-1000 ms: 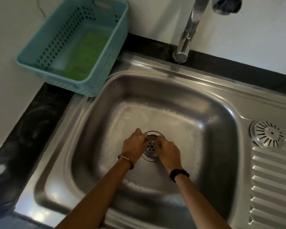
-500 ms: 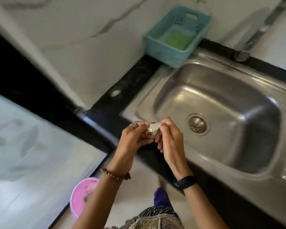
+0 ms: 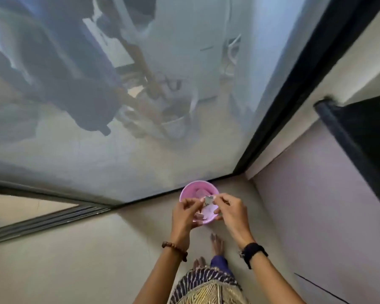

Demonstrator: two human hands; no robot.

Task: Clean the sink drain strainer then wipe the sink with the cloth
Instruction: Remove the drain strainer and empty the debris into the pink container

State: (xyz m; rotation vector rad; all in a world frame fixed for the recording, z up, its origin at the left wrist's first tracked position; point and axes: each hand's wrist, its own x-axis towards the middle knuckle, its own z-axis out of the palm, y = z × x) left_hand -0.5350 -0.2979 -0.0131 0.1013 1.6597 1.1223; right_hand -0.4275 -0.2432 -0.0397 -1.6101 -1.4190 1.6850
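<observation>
The small metal drain strainer [image 3: 208,200] is held between both hands above a pink bin [image 3: 191,189] on the floor. My left hand [image 3: 185,216] pinches its left edge with fingertips. On the right edge, my right hand [image 3: 230,212] pinches it too. The strainer looks tilted, and it is small and blurred. The sink and the cloth are out of view.
A frosted glass door [image 3: 119,106] with a black frame [image 3: 290,102] fills the upper view. The black countertop edge [image 3: 351,137] juts in at right above a pale cabinet front [image 3: 316,216]. My bare feet [image 3: 216,245] stand on the beige floor just behind the bin.
I have turned away from the sink to the left and down. Both hands carried the strainer from the counter edge to above the pink bin on the floor.
</observation>
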